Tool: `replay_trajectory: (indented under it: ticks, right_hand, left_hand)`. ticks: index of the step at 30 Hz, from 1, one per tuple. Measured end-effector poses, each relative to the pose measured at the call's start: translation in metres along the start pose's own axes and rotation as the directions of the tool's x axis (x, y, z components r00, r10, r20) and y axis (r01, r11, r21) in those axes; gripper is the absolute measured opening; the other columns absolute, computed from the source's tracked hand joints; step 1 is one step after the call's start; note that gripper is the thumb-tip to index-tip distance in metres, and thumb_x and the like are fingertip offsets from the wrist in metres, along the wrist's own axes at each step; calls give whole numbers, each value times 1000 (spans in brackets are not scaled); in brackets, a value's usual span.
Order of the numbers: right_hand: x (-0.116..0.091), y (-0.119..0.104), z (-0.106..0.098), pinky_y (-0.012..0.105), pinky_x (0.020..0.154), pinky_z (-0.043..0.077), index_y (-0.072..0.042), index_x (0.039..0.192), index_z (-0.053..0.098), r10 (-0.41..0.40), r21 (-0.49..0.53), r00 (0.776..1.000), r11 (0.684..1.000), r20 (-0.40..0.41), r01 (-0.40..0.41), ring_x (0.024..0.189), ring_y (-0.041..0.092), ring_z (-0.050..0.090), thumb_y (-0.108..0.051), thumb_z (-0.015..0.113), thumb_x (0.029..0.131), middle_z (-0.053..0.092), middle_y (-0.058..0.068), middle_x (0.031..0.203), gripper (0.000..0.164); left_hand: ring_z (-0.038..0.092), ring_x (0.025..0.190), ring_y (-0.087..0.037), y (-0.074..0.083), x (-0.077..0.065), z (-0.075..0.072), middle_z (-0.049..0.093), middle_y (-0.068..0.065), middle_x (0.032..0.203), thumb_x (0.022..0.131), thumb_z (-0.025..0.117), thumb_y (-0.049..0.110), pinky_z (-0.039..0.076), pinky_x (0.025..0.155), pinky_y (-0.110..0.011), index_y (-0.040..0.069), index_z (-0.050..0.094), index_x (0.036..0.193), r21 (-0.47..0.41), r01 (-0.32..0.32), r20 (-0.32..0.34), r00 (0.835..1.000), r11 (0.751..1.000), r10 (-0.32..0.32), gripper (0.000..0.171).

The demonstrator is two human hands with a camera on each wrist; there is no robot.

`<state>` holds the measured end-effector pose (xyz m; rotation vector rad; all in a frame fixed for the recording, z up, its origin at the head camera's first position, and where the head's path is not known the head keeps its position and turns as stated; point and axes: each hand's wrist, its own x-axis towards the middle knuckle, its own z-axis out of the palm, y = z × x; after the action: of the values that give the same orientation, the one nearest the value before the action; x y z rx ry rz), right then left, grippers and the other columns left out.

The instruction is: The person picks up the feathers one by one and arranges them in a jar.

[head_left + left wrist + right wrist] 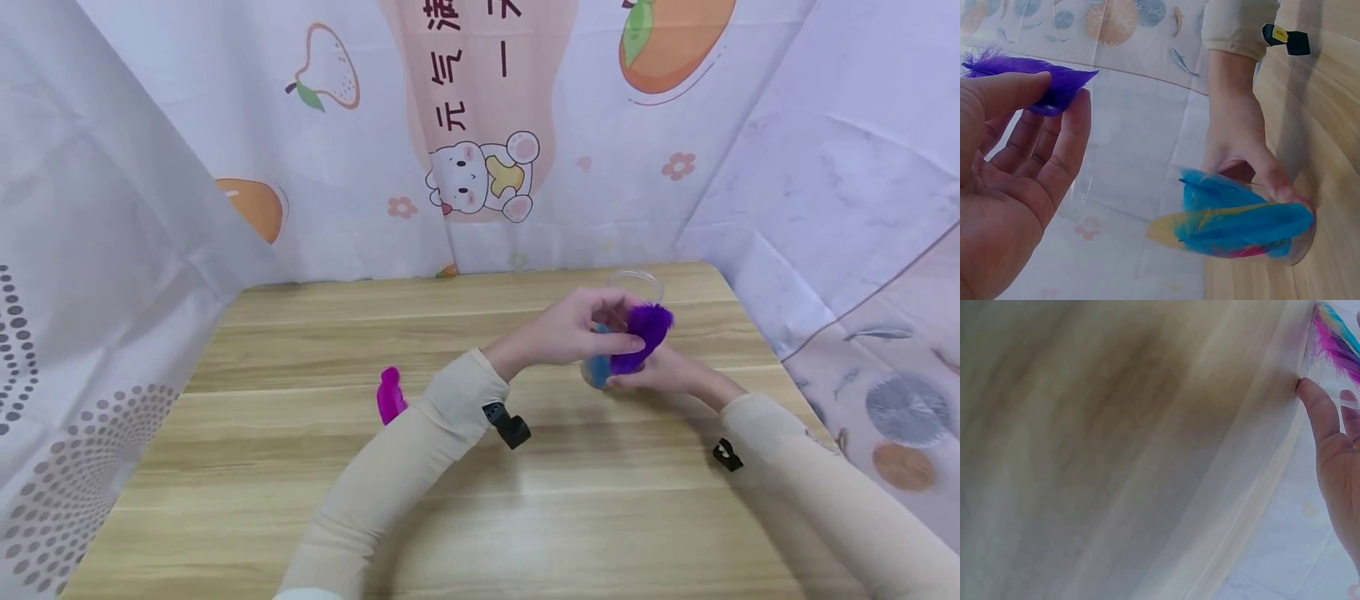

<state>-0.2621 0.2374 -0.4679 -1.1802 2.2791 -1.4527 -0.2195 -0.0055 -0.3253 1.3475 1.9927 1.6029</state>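
My left hand (pixel 566 333) pinches a fluffy purple feather (pixel 649 327) between thumb and fingers, above a clear container. Below it, my right hand (pixel 671 371) holds the clear container (pixel 662 287) around its side, near the base on the tabletop. Blue feathers (pixel 1254 228) and a yellow feather (pixel 1163 230) show inside it in the left wrist view, with a bit of pink among them. In the right wrist view, a magenta feather (pixel 1330 351) shows there too. Part of the container is hidden behind the hands and the purple feather.
Another magenta feather (pixel 391 396) lies on the wooden table (pixel 285 467), left of my left forearm. Printed curtains (pixel 337 183) hang behind the table and at both sides. Black clips (pixel 508 425) sit on both sleeves.
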Motion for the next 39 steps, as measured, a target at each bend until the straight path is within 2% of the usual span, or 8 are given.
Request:
replay_trajectory:
  ticks: [5,8,12,15,19,23,31,39]
  right_hand:
    - [-2,-1,3,16,107,37,-3,152,32,73,-40,997,997,16,-72,125,10,49,-2,82,85,46,13,145,83]
    - [-1,-3,4,18,107,38,-7,156,25,100,-52,995,994,14,-99,130,18,48,-6,82,85,44,12,148,91]
    - [-2,-4,2,31,109,40,-14,159,17,143,-22,989,990,23,-142,133,27,47,-7,82,86,45,11,148,98]
    - [-3,-5,1,34,108,41,-17,158,18,171,-4,985,985,26,-171,131,24,49,-9,83,86,49,10,145,97]
    - [-6,-5,0,24,104,43,-19,156,20,167,-6,986,986,19,-167,126,15,53,-9,83,85,55,9,138,96]
    - [-7,-5,2,23,103,45,-17,157,16,134,10,991,991,20,-134,121,16,57,-4,82,85,60,15,133,99]
    - [-8,-11,4,19,99,44,-8,150,17,170,-72,984,982,-50,-173,117,33,57,-4,85,82,54,25,130,96]
    - [-6,-16,2,25,103,41,-14,153,13,228,-78,972,970,-48,-232,122,38,53,-7,84,83,51,24,134,100]
  left_hand:
    - [67,92,-15,5,-1,-6,70,-13,106,92,70,-4,56,89,-29,-6,63,120,12,9,-9,1000,1000,-8,29]
    - [67,93,-16,8,-1,-9,69,-13,109,92,71,-3,57,87,-31,-5,64,119,5,11,-35,999,1000,-11,28]
    - [66,96,-19,11,1,-13,69,-14,111,93,70,-1,58,85,-30,-5,63,122,-14,44,-60,997,999,-45,30]
    - [65,98,-20,12,4,-14,68,-13,113,95,69,1,57,87,-29,-4,62,123,-16,74,-77,994,997,-75,30]
    - [66,100,-19,13,7,-14,69,-11,113,96,68,3,56,88,-27,-2,64,119,-5,74,-110,991,997,-74,24]
    - [65,99,-19,14,9,-13,69,-11,110,97,68,4,57,87,-27,-1,63,116,-11,72,-150,986,997,-73,21]
    - [64,95,-15,20,13,-17,70,-7,107,97,69,5,55,83,-27,0,64,117,34,45,-245,969,998,-35,22]
    - [66,89,-15,18,20,-21,71,-10,102,95,69,1,56,83,-32,-3,65,113,45,-63,-274,959,997,73,19]
